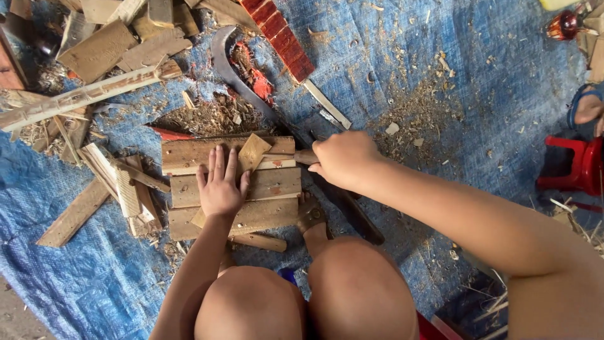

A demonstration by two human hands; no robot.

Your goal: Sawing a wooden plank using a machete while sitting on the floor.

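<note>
On the far left, loose wood scraps (94, 189) lie on the blue tarp (478, 75), and a long pale stick (82, 96) lies above them. Next comes a small board of wooden slats (270, 184), flat on the tarp just in front of the person's knees. The left hand (220, 186) lies flat on the slats, palm down, fingers straight and pointing away. It grips nothing; it just presses. A small wood piece (253, 151) sits on the top slat, just beside the fingertips, tilted like a diamond. The right hand (343, 158) comes in from the right with the arm stretched across. It is closed in a fist around a tool with a wooden handle (304, 156), and the front end of the tool touches the small wood piece. A curved dark blade (236, 75) lies behind the board. A red ridged block (280, 38) lies at the top. Sawdust (421, 113) is scattered on the tarp. A red plastic stool (576, 165) stands at the right edge.
</note>
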